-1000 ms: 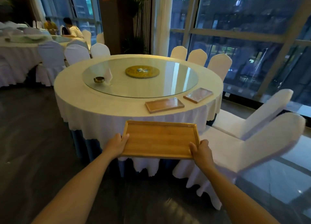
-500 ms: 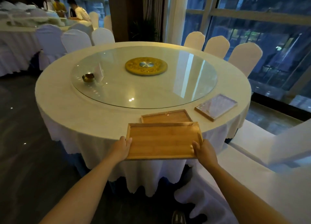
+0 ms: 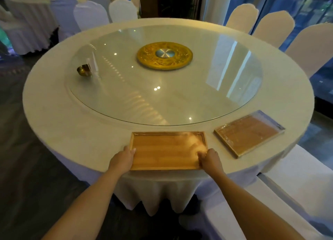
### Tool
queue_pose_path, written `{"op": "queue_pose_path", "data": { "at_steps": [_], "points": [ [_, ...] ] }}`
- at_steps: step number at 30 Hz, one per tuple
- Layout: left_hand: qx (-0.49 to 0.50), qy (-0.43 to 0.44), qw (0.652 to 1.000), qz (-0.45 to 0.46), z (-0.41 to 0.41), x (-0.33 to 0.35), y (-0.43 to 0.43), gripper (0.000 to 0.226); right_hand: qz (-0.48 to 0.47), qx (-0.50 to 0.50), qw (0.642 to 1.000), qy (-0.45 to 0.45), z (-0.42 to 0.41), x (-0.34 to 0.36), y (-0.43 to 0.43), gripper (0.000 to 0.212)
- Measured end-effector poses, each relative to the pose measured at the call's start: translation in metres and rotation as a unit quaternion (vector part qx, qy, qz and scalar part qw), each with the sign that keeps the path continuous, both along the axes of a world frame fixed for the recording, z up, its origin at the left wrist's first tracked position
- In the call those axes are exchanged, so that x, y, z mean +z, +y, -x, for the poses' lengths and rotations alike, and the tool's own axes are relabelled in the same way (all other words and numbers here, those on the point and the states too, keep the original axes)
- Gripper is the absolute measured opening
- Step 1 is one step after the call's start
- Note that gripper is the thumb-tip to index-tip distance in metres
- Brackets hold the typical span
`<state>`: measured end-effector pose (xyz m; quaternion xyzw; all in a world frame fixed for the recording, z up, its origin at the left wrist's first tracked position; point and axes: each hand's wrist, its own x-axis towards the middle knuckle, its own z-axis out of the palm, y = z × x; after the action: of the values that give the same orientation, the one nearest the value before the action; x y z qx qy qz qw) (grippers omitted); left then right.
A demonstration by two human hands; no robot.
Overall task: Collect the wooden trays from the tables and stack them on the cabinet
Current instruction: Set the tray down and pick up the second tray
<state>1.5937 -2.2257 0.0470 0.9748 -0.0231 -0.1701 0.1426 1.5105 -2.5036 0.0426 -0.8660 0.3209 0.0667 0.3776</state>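
Note:
A wooden tray (image 3: 165, 150) lies at the near edge of the round table (image 3: 68, 131), covering the tray that lay there before, which is now hidden beneath it. My left hand (image 3: 123, 159) grips its left short side. On the right short side my right hand (image 3: 210, 157) holds the rim, fingers curled over it. A second wooden tray (image 3: 248, 134), wrapped in clear film, lies to the right on the tablecloth, apart from both hands.
A glass turntable (image 3: 180, 99) with a gold centre disc (image 3: 164, 55) and a small brass bowl (image 3: 83, 70) fills the table's middle. White-covered chairs (image 3: 270, 194) stand close on my right and behind the table. Another set table (image 3: 27, 20) is at far left.
I have stepped up to the table and carried the tray forward and down onto the tray lying at the near edge. Both hands keep their hold on it.

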Motion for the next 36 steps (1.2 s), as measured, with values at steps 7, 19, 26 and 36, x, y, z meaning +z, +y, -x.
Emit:
{"op": "queue_pose_path", "data": {
  "at_steps": [7, 19, 26, 36],
  "points": [
    [0.007, 0.029, 0.999, -0.025, -0.018, -0.011, -0.013, 0.051, 0.030, 0.009, 0.998, 0.051, -0.026, -0.001, -0.008, 0.041],
    [0.039, 0.039, 0.998, 0.005, -0.022, -0.024, -0.007, 0.046, 0.030, -0.003, 0.997, 0.069, -0.037, -0.008, 0.002, 0.037],
    [0.050, 0.060, 0.997, 0.012, -0.024, -0.024, -0.009, 0.046, 0.073, -0.003, 0.995, 0.068, -0.035, -0.008, -0.005, 0.029],
    [-0.019, 0.031, 0.999, -0.028, -0.037, -0.019, 0.001, 0.047, 0.051, 0.004, 0.995, 0.081, -0.036, -0.004, -0.002, 0.041]
  ]
}}
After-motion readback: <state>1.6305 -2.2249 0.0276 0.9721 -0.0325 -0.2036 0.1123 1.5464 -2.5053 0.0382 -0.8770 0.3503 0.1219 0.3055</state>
